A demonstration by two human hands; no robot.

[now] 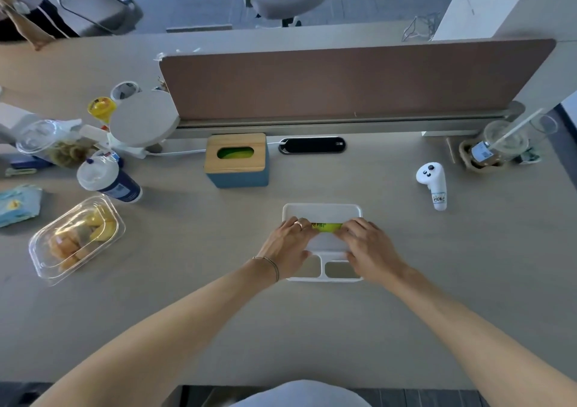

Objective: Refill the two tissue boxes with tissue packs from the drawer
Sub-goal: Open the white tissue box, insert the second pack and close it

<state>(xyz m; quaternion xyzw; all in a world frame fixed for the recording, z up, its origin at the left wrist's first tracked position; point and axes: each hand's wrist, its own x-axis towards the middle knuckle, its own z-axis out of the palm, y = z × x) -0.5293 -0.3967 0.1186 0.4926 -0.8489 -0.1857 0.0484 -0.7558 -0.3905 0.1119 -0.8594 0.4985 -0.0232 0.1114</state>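
A white tissue box (321, 211) lies in front of me on the desk, with two small compartments at its near end. Green tissue pack (327, 227) shows through the slot in its top. My left hand (288, 246) and my right hand (367, 247) rest on the box's lid, fingertips at either end of the slot, touching the green pack. Farther back stands a blue tissue box with a wooden lid (237, 160); green packaging shows in its oval opening. The drawer is not in view.
A white controller (432, 185) lies to the right. Left of me are a clear food container (76, 239), a blue cup (107, 180), a lamp base (142, 122) and clutter. A brown divider (343, 79) runs along the back. A drink cup (499, 144) stands far right.
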